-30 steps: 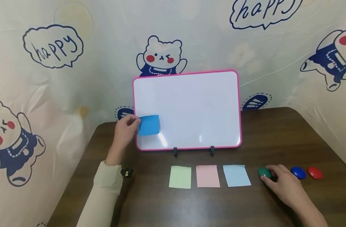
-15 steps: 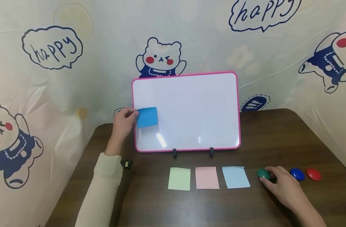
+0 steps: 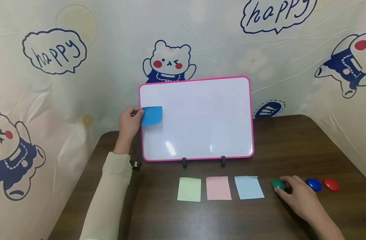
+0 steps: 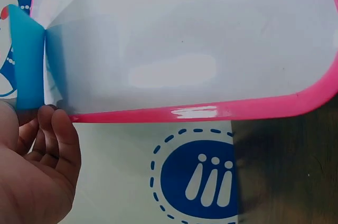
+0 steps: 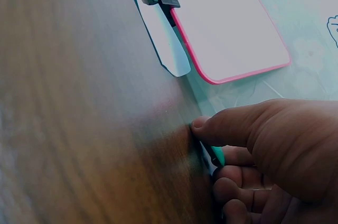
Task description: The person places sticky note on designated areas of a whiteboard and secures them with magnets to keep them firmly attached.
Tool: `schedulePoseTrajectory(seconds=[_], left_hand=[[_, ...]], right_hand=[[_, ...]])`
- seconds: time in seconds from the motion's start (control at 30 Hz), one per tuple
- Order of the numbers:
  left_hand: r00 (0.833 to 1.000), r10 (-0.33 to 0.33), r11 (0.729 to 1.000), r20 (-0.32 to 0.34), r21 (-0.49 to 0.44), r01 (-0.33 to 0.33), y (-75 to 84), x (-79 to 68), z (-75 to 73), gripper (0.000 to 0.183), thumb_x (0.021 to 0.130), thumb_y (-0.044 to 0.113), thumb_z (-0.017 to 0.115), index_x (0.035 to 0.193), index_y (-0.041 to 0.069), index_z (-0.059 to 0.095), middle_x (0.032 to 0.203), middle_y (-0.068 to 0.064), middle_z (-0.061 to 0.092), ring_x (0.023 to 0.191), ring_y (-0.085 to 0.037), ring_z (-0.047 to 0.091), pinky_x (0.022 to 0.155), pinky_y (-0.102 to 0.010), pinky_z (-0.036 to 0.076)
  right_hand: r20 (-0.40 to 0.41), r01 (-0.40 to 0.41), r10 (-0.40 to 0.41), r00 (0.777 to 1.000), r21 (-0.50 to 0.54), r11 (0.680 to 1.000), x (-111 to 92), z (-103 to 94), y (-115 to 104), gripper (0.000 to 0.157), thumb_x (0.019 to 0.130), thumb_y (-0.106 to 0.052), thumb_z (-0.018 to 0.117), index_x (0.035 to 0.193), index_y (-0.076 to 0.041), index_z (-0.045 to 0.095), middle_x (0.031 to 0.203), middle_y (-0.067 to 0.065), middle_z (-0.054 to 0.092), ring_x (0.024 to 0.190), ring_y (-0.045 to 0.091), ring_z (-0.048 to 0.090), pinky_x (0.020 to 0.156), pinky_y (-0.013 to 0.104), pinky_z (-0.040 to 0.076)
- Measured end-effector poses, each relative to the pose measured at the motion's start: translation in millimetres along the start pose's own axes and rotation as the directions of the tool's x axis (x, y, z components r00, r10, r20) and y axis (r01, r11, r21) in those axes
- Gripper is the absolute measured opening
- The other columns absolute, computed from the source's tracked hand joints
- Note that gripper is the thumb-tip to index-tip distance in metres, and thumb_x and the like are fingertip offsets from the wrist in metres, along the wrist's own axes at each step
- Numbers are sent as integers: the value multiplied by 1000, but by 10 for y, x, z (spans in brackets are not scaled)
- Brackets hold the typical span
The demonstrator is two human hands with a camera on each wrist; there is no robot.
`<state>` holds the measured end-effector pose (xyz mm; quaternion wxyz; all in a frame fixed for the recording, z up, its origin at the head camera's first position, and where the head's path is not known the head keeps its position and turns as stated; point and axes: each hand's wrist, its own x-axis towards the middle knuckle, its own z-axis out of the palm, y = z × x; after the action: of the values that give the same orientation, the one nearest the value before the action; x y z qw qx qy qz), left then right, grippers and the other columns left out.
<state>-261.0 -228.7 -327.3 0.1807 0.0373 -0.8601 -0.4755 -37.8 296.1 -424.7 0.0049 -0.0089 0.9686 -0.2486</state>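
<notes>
My left hand (image 3: 129, 124) pinches a bright blue sticky note (image 3: 152, 115) by its left edge. The note overlaps the left side of a pink-framed whiteboard (image 3: 203, 116); in the left wrist view the blue note (image 4: 29, 63) stands out from the board's face, which mirrors it. On the table at the right, my right hand (image 3: 301, 197) has its thumb and fingers round a round green magnet (image 3: 277, 184). Only a sliver of the green magnet (image 5: 217, 154) shows in the right wrist view, between thumb and fingers.
A blue magnet (image 3: 313, 184) and a red magnet (image 3: 331, 184) lie right of the green one. Green (image 3: 189, 189), pink (image 3: 218, 188) and light blue (image 3: 249, 187) paper squares lie in a row before the whiteboard. Black clips (image 3: 223, 161) support its lower edge. A printed cloth hangs behind.
My left hand has carried the blue sticky note upward and slightly left along the whiteboard. The right hand has stayed at the green magnet.
</notes>
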Motion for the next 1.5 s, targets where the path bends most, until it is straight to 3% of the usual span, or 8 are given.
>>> schedulePoseTrajectory(seconds=[0.2,0.57,1.03,1.3,1.5], left_hand=[[998,-13,999,-64,29,15,16,30,58,39,92,44,57,109,11,62,102,-6,59,84,-23,56,72,-34,53],[984,91,988,-150,139,-70,18,24,154,31,94,35,56,103,7,63,95,-7,60,82,-22,54,71,-38,52],[979,92,985,-184,163,-62,-21,47,210,28,94,34,57,104,8,56,93,-6,56,81,-21,52,69,-36,49],[963,201,964,-182,213,-161,-35,21,237,26,96,28,54,111,8,61,97,-7,55,86,-22,49,72,-39,43],[961,231,950,-155,250,-188,-45,-34,233,29,96,27,54,120,10,61,99,-8,53,85,-23,49,72,-39,46]], right_hand=[[-15,16,-16,1000,-1,1000,-6,8,3,50,81,-33,74,113,3,60,98,12,58,82,25,54,67,47,48],[9,-2,2,1000,-3,1000,14,-9,1,53,82,-35,73,115,4,59,99,14,58,84,27,55,67,47,48],[-17,19,-19,1000,-12,1000,-7,13,9,53,81,-37,73,112,3,60,96,12,58,81,25,55,66,47,48],[-12,9,-9,1000,-12,1000,-7,5,5,54,81,-39,73,112,3,60,96,11,58,80,25,54,65,46,48],[5,-6,6,1000,-13,1000,-13,-2,-10,54,81,-38,74,113,4,60,96,11,58,81,25,54,66,47,49]])
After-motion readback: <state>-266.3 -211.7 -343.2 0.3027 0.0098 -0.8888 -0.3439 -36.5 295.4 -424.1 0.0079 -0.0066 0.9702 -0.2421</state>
